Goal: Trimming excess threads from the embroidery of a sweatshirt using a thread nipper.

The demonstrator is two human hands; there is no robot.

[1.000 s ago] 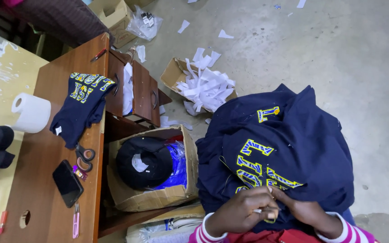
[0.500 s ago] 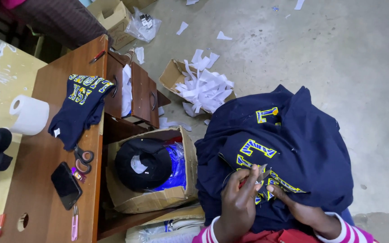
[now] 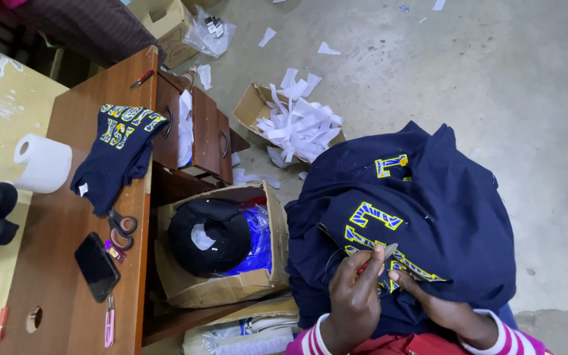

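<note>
**Trimming the letters on the navy garment, partway through**

Going left to right: at 9 o'clock a white paper roll [image 3: 42, 163] is sitting on the wooden desk [image 3: 60, 263], and next to it a folded navy piece with yellow lettering [image 3: 118, 152] is lying flat, looking done to me. Below that, scissors [image 3: 121, 229] and a dark phone [image 3: 96, 266] are resting near 7 o'clock. Toward the centre, a cardboard box [image 3: 231, 289] is holding a black cap and something blue and shiny. At 12 o'clock another box full of white paper scraps [image 3: 297, 125] is sitting on the concrete floor.

Over at 5 o'clock, you're working on the navy garment [image 3: 428, 210] spread across your lap. Your left hand [image 3: 353, 299] is pinching a small tool with a pale tip and a bit of red, aimed at the yellow letters. Your right hand [image 3: 438, 302] is pressing the fabric down, fingers together, just beside it.

My guess is one piece finished, this one mid-way. What's hard to tell: the tool itself is tiny and half covered, and the lower letters are hidden under your hands.
</note>
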